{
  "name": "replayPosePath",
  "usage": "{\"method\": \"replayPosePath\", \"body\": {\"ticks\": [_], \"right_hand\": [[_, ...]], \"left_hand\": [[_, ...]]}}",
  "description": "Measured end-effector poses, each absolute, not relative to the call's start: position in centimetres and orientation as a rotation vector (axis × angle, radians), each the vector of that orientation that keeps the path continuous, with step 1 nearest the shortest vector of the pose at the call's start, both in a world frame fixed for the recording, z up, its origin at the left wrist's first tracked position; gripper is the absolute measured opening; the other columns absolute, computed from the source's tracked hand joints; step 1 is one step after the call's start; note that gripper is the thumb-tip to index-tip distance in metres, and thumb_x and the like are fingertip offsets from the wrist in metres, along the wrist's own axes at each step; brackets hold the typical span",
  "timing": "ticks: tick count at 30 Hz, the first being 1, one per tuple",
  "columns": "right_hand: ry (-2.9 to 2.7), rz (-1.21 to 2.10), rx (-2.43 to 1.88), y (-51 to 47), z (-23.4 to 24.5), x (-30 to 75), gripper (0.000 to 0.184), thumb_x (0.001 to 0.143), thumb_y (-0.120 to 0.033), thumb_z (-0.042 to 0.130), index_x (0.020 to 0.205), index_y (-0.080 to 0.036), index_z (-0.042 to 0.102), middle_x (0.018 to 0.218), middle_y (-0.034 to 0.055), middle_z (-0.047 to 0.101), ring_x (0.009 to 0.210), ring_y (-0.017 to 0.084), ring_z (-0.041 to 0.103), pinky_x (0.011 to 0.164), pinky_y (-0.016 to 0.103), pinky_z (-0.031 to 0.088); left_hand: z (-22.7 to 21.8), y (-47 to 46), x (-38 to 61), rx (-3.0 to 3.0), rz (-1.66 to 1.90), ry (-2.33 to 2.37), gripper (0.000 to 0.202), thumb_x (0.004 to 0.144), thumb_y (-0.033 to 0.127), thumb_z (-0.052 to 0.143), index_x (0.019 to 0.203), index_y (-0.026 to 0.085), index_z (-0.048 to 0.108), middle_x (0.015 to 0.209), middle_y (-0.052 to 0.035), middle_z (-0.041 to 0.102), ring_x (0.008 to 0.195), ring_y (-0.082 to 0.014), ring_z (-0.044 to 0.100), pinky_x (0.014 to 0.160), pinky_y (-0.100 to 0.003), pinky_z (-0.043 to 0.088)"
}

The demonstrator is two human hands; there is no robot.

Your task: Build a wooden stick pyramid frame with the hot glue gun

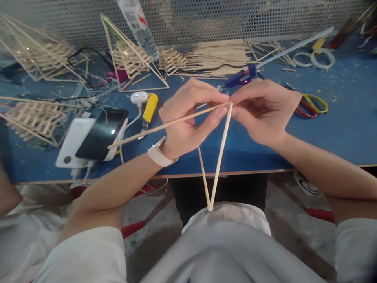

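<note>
Beside the grey shirt [220, 247] sits the near corner of a stick frame [220, 155] — its far corner, above the blue table [338, 137], is pinched between thumb and finger of both the left hand [182, 104] and the right hand [266, 110], fingertips close together. Left of the hands lie a phone [103, 133] and a yellow knife [151, 107]; just beyond them, a glue gun [240, 78]. Farther back — a pile of sticks [218, 57] and a bottle [138, 25] before a mesh screen [200, 19].

White wristband [159, 154], short pale sleeves [88, 255]
</note>
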State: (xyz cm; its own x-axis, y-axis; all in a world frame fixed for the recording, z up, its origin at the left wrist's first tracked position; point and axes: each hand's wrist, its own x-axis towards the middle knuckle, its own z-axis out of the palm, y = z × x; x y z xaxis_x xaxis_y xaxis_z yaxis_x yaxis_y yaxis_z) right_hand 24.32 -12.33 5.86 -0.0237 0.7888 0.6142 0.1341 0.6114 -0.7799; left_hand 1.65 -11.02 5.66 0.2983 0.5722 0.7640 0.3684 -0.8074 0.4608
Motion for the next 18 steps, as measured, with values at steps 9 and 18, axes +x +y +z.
{"method": "replayPosePath", "body": {"ticks": [9,18], "right_hand": [[-1.561,0.655,-0.745,-12.5,5.8,24.4,0.023,0.092,-0.054,0.107,0.104,-0.038,0.096,0.103,0.0024,0.087,0.095,0.027,0.085,0.096,0.044,0.081],[-1.585,0.649,-0.583,-12.0,5.5,24.7,0.018,0.096,-0.047,0.103,0.113,-0.048,0.098,0.103,-0.0004,0.090,0.091,0.026,0.084,0.086,0.044,0.079]], "left_hand": [[5.1,-10.7,2.7,2.300,1.695,0.779,0.022,0.121,0.051,0.067,0.116,0.032,0.077,0.110,-0.0050,0.084,0.104,-0.0216,0.084,0.090,-0.046,0.076],[3.5,-10.2,2.5,2.337,1.649,0.958,0.040,0.124,0.066,0.053,0.123,0.032,0.076,0.115,-0.0065,0.081,0.123,-0.0280,0.085,0.106,-0.057,0.077]]}}
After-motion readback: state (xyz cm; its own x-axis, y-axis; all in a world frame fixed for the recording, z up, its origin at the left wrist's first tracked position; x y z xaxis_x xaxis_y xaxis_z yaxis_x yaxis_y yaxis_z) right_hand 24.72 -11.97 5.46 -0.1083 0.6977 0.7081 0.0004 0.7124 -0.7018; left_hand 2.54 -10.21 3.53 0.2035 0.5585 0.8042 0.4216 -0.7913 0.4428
